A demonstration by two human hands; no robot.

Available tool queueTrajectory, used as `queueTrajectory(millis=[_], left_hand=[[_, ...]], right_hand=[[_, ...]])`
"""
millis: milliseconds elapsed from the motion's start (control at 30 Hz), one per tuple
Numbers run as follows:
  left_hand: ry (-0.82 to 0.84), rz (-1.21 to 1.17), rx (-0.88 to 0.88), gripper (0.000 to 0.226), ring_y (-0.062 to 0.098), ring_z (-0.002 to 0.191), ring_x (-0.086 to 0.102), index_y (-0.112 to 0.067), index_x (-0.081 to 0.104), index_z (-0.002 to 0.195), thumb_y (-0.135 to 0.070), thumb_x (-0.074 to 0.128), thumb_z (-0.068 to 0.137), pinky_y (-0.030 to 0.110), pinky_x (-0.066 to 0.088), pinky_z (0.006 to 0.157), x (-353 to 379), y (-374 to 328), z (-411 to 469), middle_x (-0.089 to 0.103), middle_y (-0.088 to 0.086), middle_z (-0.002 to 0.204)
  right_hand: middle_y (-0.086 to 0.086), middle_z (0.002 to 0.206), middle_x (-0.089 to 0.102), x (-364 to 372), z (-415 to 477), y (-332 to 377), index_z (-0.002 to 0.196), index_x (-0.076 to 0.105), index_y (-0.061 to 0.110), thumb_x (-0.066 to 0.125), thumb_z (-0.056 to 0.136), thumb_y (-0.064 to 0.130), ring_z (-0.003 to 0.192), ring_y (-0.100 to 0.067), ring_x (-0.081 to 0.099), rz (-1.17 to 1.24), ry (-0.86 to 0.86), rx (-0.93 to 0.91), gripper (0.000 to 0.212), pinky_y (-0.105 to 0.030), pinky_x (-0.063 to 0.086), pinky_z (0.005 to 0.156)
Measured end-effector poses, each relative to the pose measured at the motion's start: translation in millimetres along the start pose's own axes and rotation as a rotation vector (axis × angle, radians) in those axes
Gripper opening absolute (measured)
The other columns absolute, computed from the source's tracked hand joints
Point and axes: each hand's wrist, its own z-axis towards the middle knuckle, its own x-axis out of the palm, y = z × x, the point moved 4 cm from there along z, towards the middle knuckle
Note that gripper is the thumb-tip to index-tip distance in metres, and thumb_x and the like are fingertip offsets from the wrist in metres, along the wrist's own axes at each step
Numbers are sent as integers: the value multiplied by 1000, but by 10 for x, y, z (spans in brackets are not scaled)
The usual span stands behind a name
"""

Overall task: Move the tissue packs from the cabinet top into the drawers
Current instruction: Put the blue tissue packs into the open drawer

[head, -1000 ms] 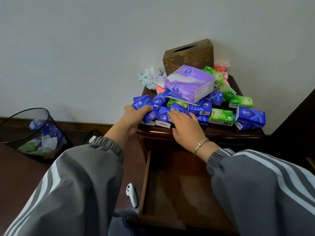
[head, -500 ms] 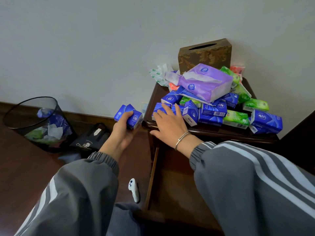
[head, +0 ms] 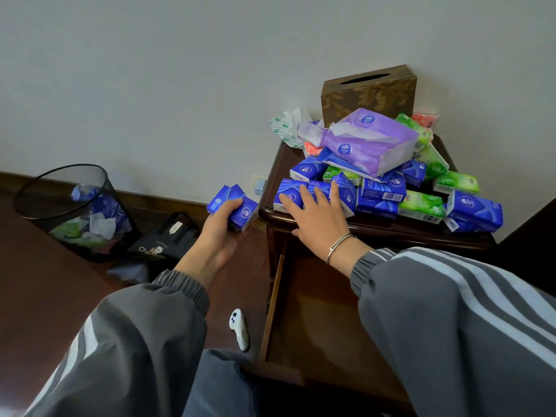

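My left hand is holding a couple of small blue tissue packs out in the air to the left of the cabinet, over the dark floor. My fingers are curling closed around them from underneath, with the thumb lying across the top, so the packs are sitting firmly in my grip and touching nothing else.

My right hand is lying flat on the front left corner of the cabinet top, fingers spread wide and straight. The fingertips are resting on the nearest blue packs at the edge of the pile, pressing on them from above without closing around any. A thin bracelet is sitting on that wrist, just above my grey striped sleeve.

The rest of the packs are lying heaped on the cabinet top: blue ones in front, green ones toward the right, and a big purple pack lying on top with white tissue poking out. A brown tissue box is standing behind the heap against the wall.

Below the cabinet top, the drawer is standing pulled out toward me, partly hidden by my right arm; the part I can see is holding no packs. A small white controller is lying on the floor just left of the drawer, and a black mesh bin with crumpled wrappers inside is standing well off to the left.
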Motion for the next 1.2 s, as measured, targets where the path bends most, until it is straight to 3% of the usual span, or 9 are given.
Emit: queueTrajectory(millis=[133,300,467,633,767,867,967,1100,1200], left_hand=[[24,25,8,33,28,99,62,-1,57,117,-15,60,88,44,43,105,57,26,-40,62,20,115],[-4,21,-8,47,30,107,60,3,51,129,-15,62,87,43,46,102,-20,59,-103,62,21,120],[-38,3,18,13,20,75,71,-6,62,100,-11,61,87,33,59,75,-131,62,-176,73,9,83],[-48,-9,11,7,19,68,71,-8,62,94,-10,60,88,31,60,64,-167,76,-216,73,8,75],[1,17,-14,12,20,72,71,-6,63,98,-12,60,88,33,59,71,-144,129,-273,73,11,83],[34,26,-68,23,23,80,70,-5,62,108,-16,60,87,36,58,78,-225,211,-330,70,15,97],[11,7,-104,29,25,88,67,-4,60,114,-16,59,87,37,57,85,-411,366,-380,68,16,104],[-113,1,-127,18,19,71,69,-6,61,104,-12,58,88,26,56,60,-643,725,-429,71,10,87],[-177,-17,-207,22,20,76,68,-5,60,108,-13,60,87,28,54,63,-717,1031,-441,69,11,91]], right_hand=[[-25,151,24,31,-59,47,150,10,24,43,97,21,134,-47,32,-18,-33,-66,62,-58,14,113],[-32,148,25,61,-157,128,150,13,17,35,98,9,131,-50,33,-3,-53,-139,57,-55,33,106],[-22,143,41,-62,-196,72,146,29,18,40,95,10,125,-39,49,-80,-143,-154,53,-41,50,90],[-17,140,44,-147,-178,-44,143,32,10,37,96,9,121,-34,52,-62,-133,-229,47,-39,53,77],[-3,100,72,-366,-249,-123,113,69,18,71,79,18,82,-14,71,-74,-431,-303,34,-24,54,48],[-6,98,73,-581,-418,-142,108,72,14,68,83,16,82,-15,71,94,-678,-349,25,-26,56,54],[-11,106,71,-591,-823,-140,112,70,9,60,90,14,89,-19,71,209,-789,-411,25,-31,58,69],[-9,104,72,-96,-1470,-75,111,70,12,66,85,19,90,-19,71,239,-559,-526,28,-26,58,61],[-7,98,74,471,-1773,74,107,72,17,80,68,31,83,-17,72,231,-194,-617,42,-23,56,56]])
